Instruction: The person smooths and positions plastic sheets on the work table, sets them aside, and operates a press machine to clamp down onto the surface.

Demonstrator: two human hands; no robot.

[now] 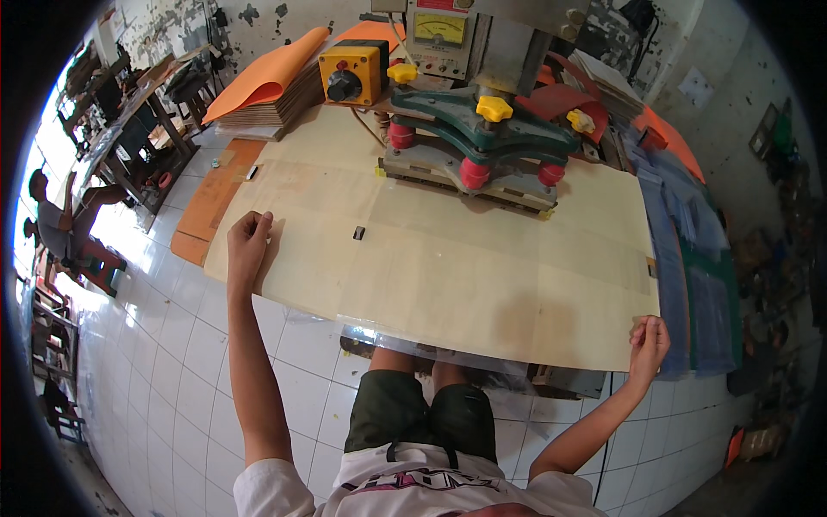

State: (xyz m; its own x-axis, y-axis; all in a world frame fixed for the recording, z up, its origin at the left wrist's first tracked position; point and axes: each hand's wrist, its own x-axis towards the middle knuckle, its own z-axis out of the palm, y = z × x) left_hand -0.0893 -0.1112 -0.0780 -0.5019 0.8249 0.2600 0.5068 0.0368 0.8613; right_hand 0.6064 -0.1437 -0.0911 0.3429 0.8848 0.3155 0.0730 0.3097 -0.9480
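Observation:
A wide cream board (pixel 413 276) lies before me, under a press with a dark green frame (pixel 482 121), red cushions and yellow knobs. Over the board's left part, my left hand (pixel 248 237) is closed with its fingertips pinched together. At the front right corner of the board, my right hand (pixel 649 340) is also closed in a pinch. What either hand holds, if anything, is too thin or hidden to make out. A clear plastic sheet (pixel 370 331) shows along the board's front edge, above my lap. A small black piece (pixel 358 233) rests on the board.
Brown sheets with an orange cover (pixel 267 82) are stacked at the back left, beside a yellow control box (pixel 354 72) with a black dial. Bluish clear plastic sheets (pixel 676 233) lie along the right side. Another person (pixel 65 220) sits at the far left.

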